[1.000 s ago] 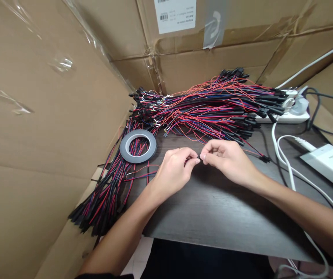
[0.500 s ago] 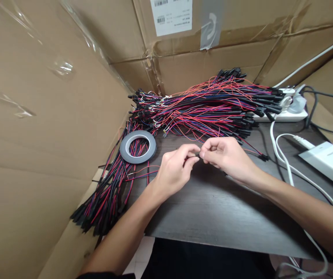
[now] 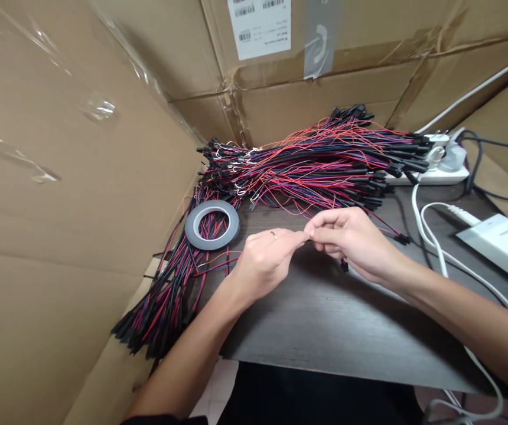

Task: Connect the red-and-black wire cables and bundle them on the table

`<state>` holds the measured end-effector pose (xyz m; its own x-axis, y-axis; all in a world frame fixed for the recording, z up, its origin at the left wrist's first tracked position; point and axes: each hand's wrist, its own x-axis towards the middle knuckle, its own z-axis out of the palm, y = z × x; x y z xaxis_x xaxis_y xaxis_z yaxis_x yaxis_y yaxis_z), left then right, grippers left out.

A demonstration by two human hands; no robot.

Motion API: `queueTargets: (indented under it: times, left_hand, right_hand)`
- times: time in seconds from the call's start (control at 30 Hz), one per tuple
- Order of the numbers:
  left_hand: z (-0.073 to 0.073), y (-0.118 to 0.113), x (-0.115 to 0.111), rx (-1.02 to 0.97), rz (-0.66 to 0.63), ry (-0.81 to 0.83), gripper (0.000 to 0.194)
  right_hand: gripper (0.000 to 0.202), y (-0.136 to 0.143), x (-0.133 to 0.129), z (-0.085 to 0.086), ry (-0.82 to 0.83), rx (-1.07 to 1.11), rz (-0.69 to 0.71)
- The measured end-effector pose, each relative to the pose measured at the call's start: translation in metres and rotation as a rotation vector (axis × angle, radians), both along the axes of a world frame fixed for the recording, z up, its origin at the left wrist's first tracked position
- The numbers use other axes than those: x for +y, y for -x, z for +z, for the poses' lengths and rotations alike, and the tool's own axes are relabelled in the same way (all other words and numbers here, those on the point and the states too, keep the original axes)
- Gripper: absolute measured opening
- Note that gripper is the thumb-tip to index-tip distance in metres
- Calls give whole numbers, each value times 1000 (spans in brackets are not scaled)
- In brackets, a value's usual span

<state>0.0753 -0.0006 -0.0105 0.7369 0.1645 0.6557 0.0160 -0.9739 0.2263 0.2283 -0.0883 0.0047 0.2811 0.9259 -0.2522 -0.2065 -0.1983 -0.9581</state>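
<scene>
One left hand point(image 3: 265, 260) and one right hand point(image 3: 347, 241) meet fingertip to fingertip near the frame's centre. The left's knuckles face up, its fingers pressed together; I cannot tell whether they grip anything. The right's thumb and forefinger pinch a small dark piece point(image 3: 308, 239), almost wholly covered. Red and blue wires point(image 3: 218, 267) vanish beneath the left wrist; a black connector point(image 3: 345, 266) peeks out below the right palm. Frame edges crop both arms.

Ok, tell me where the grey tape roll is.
In the head view, the grey tape roll lies left of the left hand, on the lower-left wire bundle.
</scene>
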Motion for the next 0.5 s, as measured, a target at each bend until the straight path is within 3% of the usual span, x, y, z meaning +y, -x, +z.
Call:
queueTargets:
  times: [0.13, 0.27, 0.5]
  left_hand:
    - [-3, -1, 3, -78, -15, -34, 18]
    - [-2, -2, 5, -79, 6, -4, 12]
    - [-1, -3, 3, -71, 1, 97, 10]
  right_hand:
    - [17, -1, 0, 1, -20, -72, -12]
    - [30, -3, -1, -2, -144, -289, -23]
    - [3, -9, -2, -14, -449, -646, 52]
